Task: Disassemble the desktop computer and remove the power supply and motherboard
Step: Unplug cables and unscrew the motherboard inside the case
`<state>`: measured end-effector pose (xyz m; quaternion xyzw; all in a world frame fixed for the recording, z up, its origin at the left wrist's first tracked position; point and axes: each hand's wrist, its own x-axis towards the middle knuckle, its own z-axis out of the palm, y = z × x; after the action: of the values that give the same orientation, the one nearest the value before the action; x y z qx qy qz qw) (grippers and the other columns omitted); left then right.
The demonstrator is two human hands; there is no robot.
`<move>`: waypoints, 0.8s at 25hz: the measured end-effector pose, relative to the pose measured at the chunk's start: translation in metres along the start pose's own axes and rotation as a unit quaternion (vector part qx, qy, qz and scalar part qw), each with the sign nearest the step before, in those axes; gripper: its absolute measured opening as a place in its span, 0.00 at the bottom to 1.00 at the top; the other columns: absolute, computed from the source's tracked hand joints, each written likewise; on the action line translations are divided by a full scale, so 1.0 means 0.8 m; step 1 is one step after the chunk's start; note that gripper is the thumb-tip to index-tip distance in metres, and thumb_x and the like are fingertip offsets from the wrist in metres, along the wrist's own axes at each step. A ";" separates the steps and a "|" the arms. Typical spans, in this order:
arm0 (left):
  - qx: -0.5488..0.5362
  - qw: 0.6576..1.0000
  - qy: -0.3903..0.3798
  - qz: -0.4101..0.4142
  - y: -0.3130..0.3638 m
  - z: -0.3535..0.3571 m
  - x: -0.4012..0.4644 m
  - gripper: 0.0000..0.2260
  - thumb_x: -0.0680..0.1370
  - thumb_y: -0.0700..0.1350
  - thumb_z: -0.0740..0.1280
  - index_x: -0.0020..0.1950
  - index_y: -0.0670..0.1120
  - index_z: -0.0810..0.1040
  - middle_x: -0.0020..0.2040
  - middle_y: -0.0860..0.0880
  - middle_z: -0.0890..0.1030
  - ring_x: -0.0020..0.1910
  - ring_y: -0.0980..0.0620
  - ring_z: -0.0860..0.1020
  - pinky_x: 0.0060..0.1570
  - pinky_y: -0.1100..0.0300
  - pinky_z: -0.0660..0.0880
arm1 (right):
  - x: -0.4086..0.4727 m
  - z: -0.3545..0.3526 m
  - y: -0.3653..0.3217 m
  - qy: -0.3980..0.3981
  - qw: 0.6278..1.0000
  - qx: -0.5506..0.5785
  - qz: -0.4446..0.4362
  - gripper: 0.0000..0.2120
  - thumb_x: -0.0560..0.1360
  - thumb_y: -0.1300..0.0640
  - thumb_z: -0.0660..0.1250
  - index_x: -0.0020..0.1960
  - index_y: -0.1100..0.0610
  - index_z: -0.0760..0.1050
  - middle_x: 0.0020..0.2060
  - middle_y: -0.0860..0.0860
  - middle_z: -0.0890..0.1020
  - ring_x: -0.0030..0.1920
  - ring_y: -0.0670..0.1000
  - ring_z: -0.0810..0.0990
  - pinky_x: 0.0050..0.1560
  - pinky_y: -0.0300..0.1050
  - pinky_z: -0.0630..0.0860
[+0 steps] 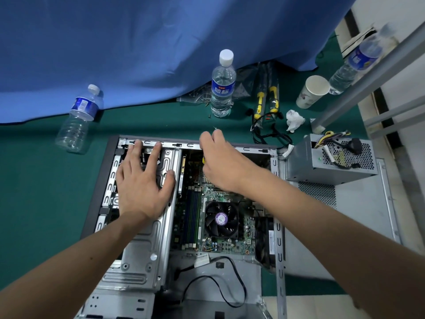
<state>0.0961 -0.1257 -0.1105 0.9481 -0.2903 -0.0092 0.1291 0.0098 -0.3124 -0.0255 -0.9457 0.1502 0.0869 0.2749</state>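
Observation:
The open computer case (128, 268) lies flat on the green table. Inside it sits the green motherboard (226, 244) with a black CPU fan (221, 219). The grey power supply (331, 158) stands outside the case at the right, resting on the removed side panel (358, 217), its cables hanging from the top. My left hand (142, 178) lies flat with spread fingers on the metal drive cage. My right hand (218, 161) is closed around a yellow-handled screwdriver (203, 160), held upright over the motherboard's far end; only a bit of the handle shows.
An upright water bottle (222, 85) and loose screws stand behind the case. An empty bottle (78, 118) leans at the left. Packaged yellow screwdrivers (266, 97), a paper cup (311, 90), crumpled tissue (294, 120), black cables (269, 134) and blue cloth (138, 47) lie behind.

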 end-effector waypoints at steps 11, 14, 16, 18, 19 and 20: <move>-0.005 1.000 0.000 0.002 0.001 -0.002 -0.001 0.29 0.78 0.61 0.55 0.79 0.56 0.58 0.79 0.43 0.56 0.78 0.44 0.53 0.72 0.45 0.54 | 0.007 -0.001 -0.017 0.028 0.957 -0.287 0.022 0.18 0.83 0.42 0.50 0.49 0.57 0.61 0.32 0.50 0.68 0.29 0.52 0.66 0.26 0.45 0.54; -0.001 1.000 -0.006 0.003 0.001 -0.002 -0.001 0.29 0.78 0.61 0.55 0.79 0.56 0.57 0.79 0.43 0.55 0.78 0.44 0.53 0.73 0.45 0.53 | 0.007 -0.003 -0.016 0.014 0.961 -0.275 0.017 0.14 0.84 0.46 0.51 0.53 0.58 0.63 0.38 0.52 0.69 0.35 0.54 0.68 0.32 0.47 0.61; 0.002 1.000 -0.008 0.003 -0.001 -0.003 -0.002 0.29 0.78 0.61 0.54 0.79 0.56 0.57 0.80 0.43 0.55 0.78 0.44 0.52 0.73 0.44 0.52 | 0.005 -0.007 -0.016 0.003 0.958 -0.286 0.000 0.13 0.84 0.47 0.53 0.55 0.58 0.64 0.42 0.53 0.71 0.38 0.55 0.68 0.38 0.49 0.63; -0.003 1.000 -0.008 0.005 -0.001 -0.003 -0.002 0.29 0.79 0.61 0.54 0.79 0.56 0.57 0.80 0.43 0.55 0.79 0.45 0.51 0.73 0.44 0.53 | 0.007 -0.010 -0.017 -0.015 0.954 -0.300 -0.026 0.08 0.82 0.53 0.58 0.57 0.57 0.64 0.49 0.54 0.74 0.44 0.56 0.70 0.42 0.49 0.64; -0.006 1.000 -0.008 0.007 -0.001 -0.002 -0.002 0.29 0.78 0.61 0.54 0.79 0.56 0.57 0.80 0.43 0.55 0.79 0.44 0.51 0.73 0.43 0.53 | 0.009 -0.010 -0.020 -0.026 0.950 -0.308 -0.042 0.08 0.81 0.58 0.61 0.58 0.57 0.64 0.52 0.54 0.74 0.48 0.56 0.71 0.43 0.49 0.64; -0.007 1.000 -0.008 0.007 -0.001 -0.002 -0.002 0.29 0.78 0.61 0.54 0.79 0.56 0.56 0.80 0.43 0.55 0.79 0.45 0.51 0.73 0.43 0.53 | 0.010 -0.011 -0.021 -0.035 0.948 -0.312 -0.059 0.12 0.78 0.62 0.62 0.60 0.57 0.64 0.54 0.53 0.72 0.53 0.57 0.71 0.44 0.49 0.64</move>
<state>0.0955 -0.1237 -0.1091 0.9452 -0.2977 -0.0182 0.1331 0.0237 -0.3056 -0.0121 -0.9877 0.0499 0.1459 -0.0242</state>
